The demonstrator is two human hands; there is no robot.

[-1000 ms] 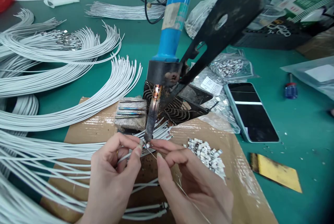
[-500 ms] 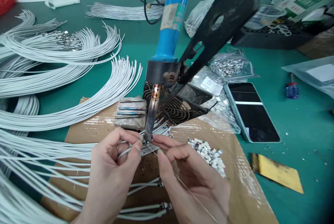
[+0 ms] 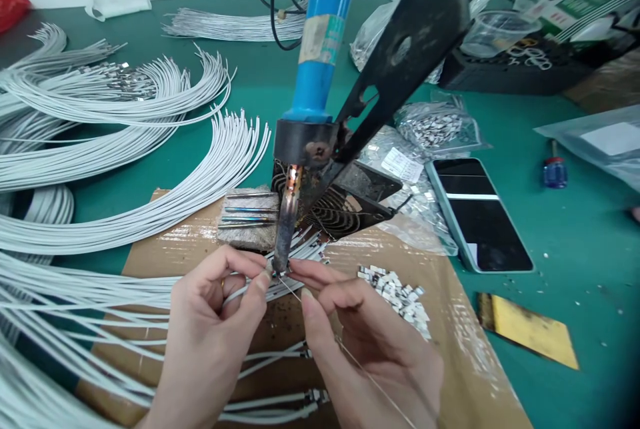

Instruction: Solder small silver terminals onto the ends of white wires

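My left hand (image 3: 215, 329) is closed, with thumb and fingertips pinching a white cable (image 3: 235, 294) near its end. Just beside those fingertips is the dark tip (image 3: 283, 252) of a blue-handled soldering iron (image 3: 320, 36), which points down from above in a black bracket (image 3: 400, 49). Between thumb and fingers my right hand (image 3: 370, 342) grips a thin solder wire (image 3: 377, 386), its end running up to the iron's tip. Other right fingers reach close to the tip from the right. The small part at the joint is mostly hidden by fingertips.
White cable bundles (image 3: 115, 216) cover the left side. A pile of small white connectors (image 3: 397, 296) lies on the cardboard (image 3: 450, 349). Beyond are a phone (image 3: 483, 216), a yellow sponge (image 3: 535, 332), a small screwdriver (image 3: 555, 172) and bags of metal parts (image 3: 435, 126).
Both hands keep the same grip at the iron's tip. The soldering iron and bracket appear slightly further left, and the whole view has shifted a little.
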